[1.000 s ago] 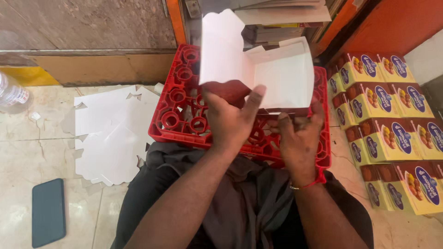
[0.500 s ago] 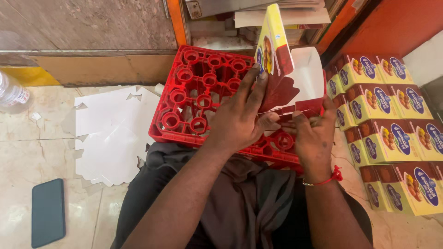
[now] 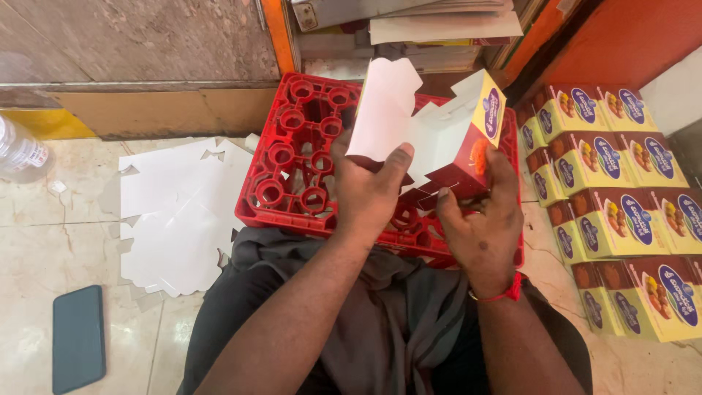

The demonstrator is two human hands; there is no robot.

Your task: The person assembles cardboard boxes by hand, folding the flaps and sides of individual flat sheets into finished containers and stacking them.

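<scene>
Both hands hold a half-folded cardboard box, white inside with red and yellow printed outer faces, above a red plastic bottle crate. My left hand grips the box's white left flap, thumb pressed on it. My right hand holds the red lower right side of the box. A red thread circles my right wrist. The crate stands in front of my lap on the floor.
A pile of flat white box blanks lies on the tiled floor at left. A dark phone lies lower left, a plastic bottle at far left. Several finished boxes are stacked in rows at right. Papers are piled behind the crate.
The flat white blank has been folded up into a box shape and turned, so its printed outer faces show on the right. Both hands kept hold of it.
</scene>
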